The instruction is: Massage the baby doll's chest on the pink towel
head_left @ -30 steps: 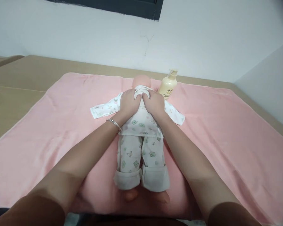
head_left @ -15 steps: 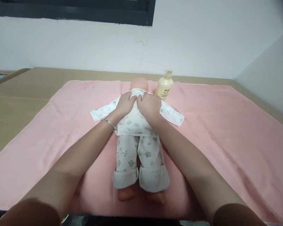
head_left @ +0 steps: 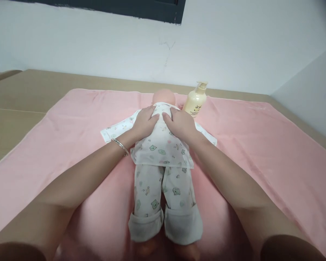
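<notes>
A baby doll [head_left: 163, 148] lies at the middle, its feet toward me. It wears a white top and white trousers with small animal prints and turned-up cuffs; its bald head [head_left: 163, 96] is at the far end, no face showing. My left hand [head_left: 146, 122] rests flat on the left of the doll's upper back, a silver bangle [head_left: 120, 145] on that wrist. On the right of the upper back lies my right hand [head_left: 181, 124]. Both thumbs point inward, with a small gap between them. The outer fingers curve over the doll's sides and are partly hidden.
Under the doll a pink cloth [head_left: 70, 127] covers much of the wooden table [head_left: 21, 90]. A pale yellow pump bottle [head_left: 195, 101] stands beyond my right hand. Behind the table is a white wall [head_left: 97, 43] with a dark frame [head_left: 152, 9] above.
The view has moved closer and tilted down slightly. My hands remain on the doll's upper back, with the thumbs slightly farther apart.
</notes>
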Action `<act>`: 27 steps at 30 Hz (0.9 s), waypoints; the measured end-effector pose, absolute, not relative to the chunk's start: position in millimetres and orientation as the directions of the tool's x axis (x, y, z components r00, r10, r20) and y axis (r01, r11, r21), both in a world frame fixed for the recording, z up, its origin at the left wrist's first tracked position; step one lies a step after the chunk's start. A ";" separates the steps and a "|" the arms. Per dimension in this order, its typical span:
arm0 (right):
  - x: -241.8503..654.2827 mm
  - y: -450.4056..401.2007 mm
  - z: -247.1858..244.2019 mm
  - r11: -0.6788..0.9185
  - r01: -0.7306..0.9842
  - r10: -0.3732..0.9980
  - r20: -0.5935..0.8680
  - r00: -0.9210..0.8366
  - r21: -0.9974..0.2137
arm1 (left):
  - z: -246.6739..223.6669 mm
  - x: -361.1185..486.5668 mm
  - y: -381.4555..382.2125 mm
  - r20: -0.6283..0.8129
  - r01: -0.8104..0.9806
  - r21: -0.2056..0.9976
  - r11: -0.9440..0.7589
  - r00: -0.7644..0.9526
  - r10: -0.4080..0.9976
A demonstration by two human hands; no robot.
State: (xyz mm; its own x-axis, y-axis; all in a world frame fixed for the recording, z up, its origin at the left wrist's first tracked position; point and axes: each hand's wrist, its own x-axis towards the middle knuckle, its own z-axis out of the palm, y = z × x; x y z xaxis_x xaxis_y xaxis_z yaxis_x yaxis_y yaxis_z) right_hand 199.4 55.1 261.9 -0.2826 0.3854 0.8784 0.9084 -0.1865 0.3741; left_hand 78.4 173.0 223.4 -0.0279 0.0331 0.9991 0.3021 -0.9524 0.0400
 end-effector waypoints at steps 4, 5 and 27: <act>204.8 55.7 266.4 -0.119 0.912 0.428 0.849 -0.310 0.393 | 213.8 84.8 157.1 0.994 0.401 0.113 -0.909 -0.057 0.098; 206.4 54.3 268.5 -0.091 0.912 0.452 0.833 -0.320 0.400 | 210.0 86.1 151.8 0.994 0.429 0.111 -0.897 -0.052 0.098; 199.4 48.7 269.2 -0.102 0.929 0.505 0.823 -0.260 0.356 | 194.3 86.6 136.8 0.994 0.725 -0.107 -0.681 0.092 -0.058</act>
